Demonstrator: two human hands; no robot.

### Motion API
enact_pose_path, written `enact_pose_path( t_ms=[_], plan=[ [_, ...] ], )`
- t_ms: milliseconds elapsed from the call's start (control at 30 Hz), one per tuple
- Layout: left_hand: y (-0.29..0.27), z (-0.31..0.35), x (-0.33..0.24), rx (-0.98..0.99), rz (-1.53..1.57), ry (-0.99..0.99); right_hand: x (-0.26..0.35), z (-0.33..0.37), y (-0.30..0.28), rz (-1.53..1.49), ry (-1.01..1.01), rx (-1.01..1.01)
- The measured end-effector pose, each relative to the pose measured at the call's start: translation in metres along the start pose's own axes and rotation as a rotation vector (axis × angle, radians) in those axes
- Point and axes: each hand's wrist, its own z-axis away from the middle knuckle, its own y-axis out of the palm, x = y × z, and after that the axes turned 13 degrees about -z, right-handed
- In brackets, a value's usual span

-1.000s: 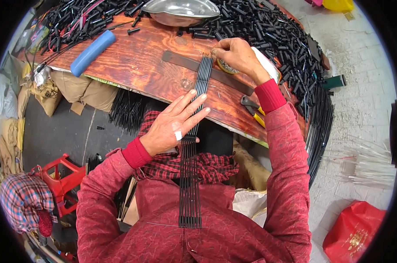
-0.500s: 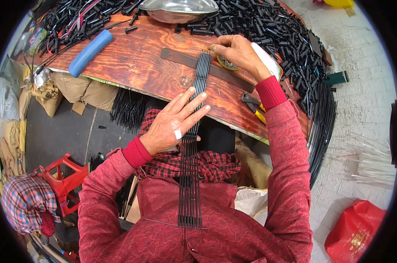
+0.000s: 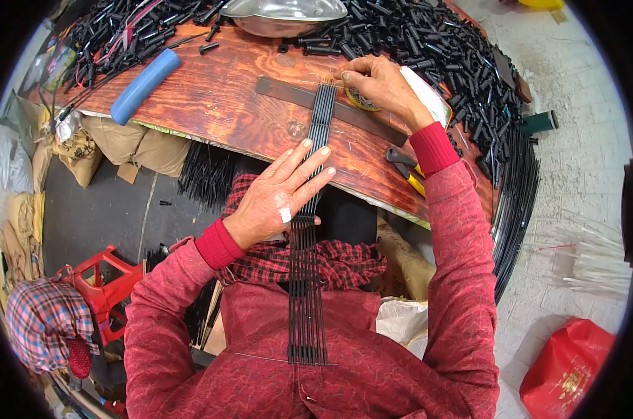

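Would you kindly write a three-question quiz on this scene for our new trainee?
1. Multiple choice: what does the left hand lie across?
a) the red stool
b) the black rods
c) the yellow bag

2. True or false: in the picture, the blue tube lies left of the metal bowl.

3. Short answer: which hand is nearer the rods' far tips?

Key: 1. b; 2. true; 3. the right hand.
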Motion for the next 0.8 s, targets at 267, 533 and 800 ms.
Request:
enact_pose_path(
  t_ms=[267, 533, 800],
  plan=[
    [-0.002, 0.0, -0.001, 0.007, -0.017, 0.004, 0.009, 0.011, 0.003, 0.083, -0.108, -0.004],
    [-0.004, 0.0, 0.001, 0.011, -0.008, 0.008, -0.007, 0.008, -0.016, 0.068, -0.064, -0.126],
    [-0.007, 0.004, 0.002, 0.037, -0.047, 0.025, -0.025, 0.018, -0.038, 0.124, -0.037, -0.145]
  ],
)
